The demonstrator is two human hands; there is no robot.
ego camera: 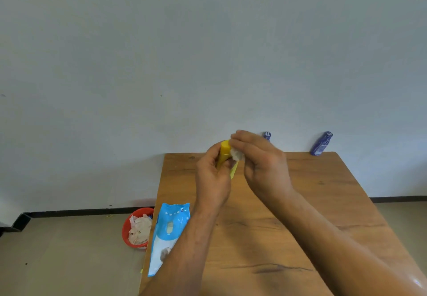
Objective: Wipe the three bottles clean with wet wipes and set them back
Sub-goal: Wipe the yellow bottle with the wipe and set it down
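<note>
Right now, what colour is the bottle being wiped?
Yellow bottle, clearest in the head view.

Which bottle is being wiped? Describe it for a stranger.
Start at the wooden table. Above its far end, the left hand grips a yellow bottle while the right hand presses a wipe to it. The other two bottles are dark blue.

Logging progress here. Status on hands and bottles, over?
Left hand grips yellow bottle. Right hand holds wipe against its cap end. Blue bottle and second blue bottle stand at far table edge. Nothing blocking.
</note>
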